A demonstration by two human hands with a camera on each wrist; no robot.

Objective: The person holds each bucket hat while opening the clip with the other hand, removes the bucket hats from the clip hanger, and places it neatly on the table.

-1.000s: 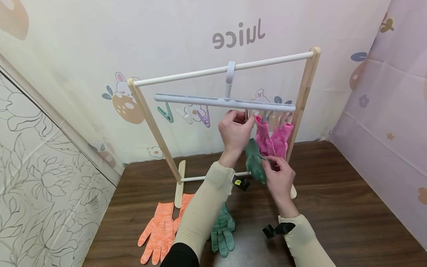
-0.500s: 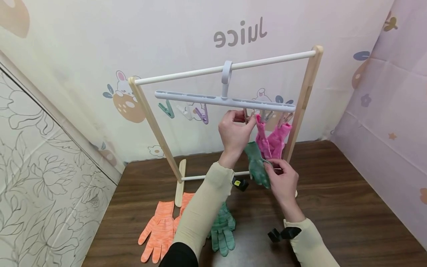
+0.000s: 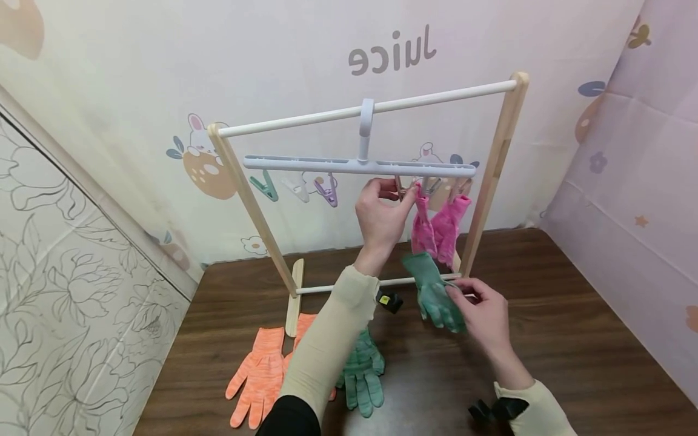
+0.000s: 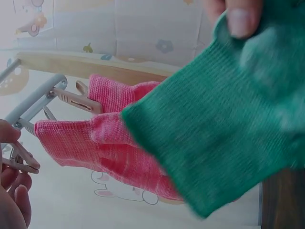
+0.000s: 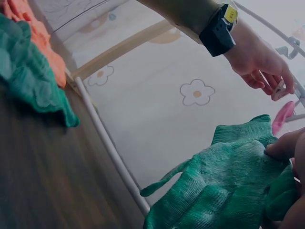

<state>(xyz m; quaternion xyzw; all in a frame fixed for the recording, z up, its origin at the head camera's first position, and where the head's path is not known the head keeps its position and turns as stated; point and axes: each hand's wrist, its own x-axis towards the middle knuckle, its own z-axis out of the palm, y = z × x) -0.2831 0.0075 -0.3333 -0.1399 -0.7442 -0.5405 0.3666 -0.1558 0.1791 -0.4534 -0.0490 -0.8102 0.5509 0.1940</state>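
Hanging seems underway: a clip (image 4: 26, 167), gap unclear, pinched by left fingers (image 3: 386, 184), glove (image 3: 435, 293) by right fingers (image 3: 472, 284); cuff (image 3: 416, 261) should be raised.

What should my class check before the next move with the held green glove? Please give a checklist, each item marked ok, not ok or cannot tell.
1. Hanger hooked over the white top bar: ok.
2. Pink gloves hanging from the hanger by clips: ok.
3. Left hand pinching the free clip: ok.
4. Right hand holding the green glove, with its cuff uppermost: ok.
5. Cuff at the free clip: not ok; it is below the clip and apart from it.
6. Free clip's jaws open wide enough for the cuff: cannot tell.
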